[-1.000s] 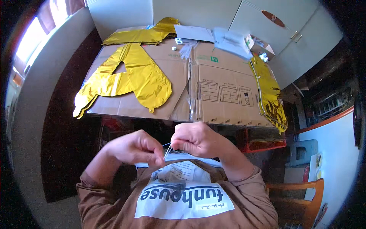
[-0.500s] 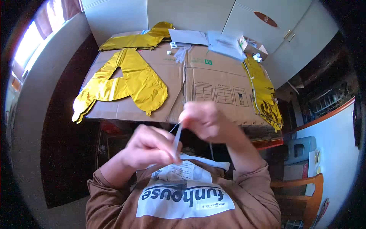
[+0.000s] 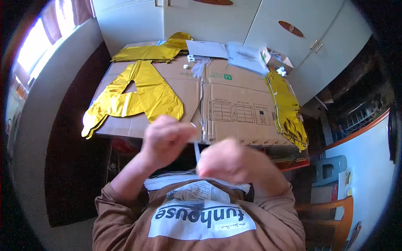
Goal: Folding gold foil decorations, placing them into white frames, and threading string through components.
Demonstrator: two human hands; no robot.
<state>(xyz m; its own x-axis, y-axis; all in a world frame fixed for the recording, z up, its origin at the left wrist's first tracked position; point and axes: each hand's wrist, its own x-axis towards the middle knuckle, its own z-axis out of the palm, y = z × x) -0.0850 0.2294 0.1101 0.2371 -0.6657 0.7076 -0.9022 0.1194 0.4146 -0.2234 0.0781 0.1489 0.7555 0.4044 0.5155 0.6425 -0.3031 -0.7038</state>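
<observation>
Close over the near edge of the table, my two hands work on a thin, translucent white strip [image 3: 197, 152]. My left hand [image 3: 164, 137] is raised at the table edge, its fingers closed around the upper end of the strip. Lower down, my right hand [image 3: 228, 161] is curled in, with thumb and finger pinching the lower end. Motion blurs both hands a little. A bundle of similar white strips [image 3: 161, 181] lies across my lap. Ahead of my left hand, a gold foil balloon [image 3: 155, 92] shaped like the letter A lies flat.
Brown cardboard [image 3: 238, 88] covers the table. More gold foil [image 3: 144, 53] lies at the back left, and a flat stack of gold foil balloons [image 3: 287, 108] along the right side. Toward the back are loose strips [image 3: 199, 69], a white sheet [image 3: 207, 48], a clear bag [image 3: 247, 57] and a small box [image 3: 277, 60].
My left hand has moved up and away from me, while my right hand has come down toward my lap. The strip stays between them.
</observation>
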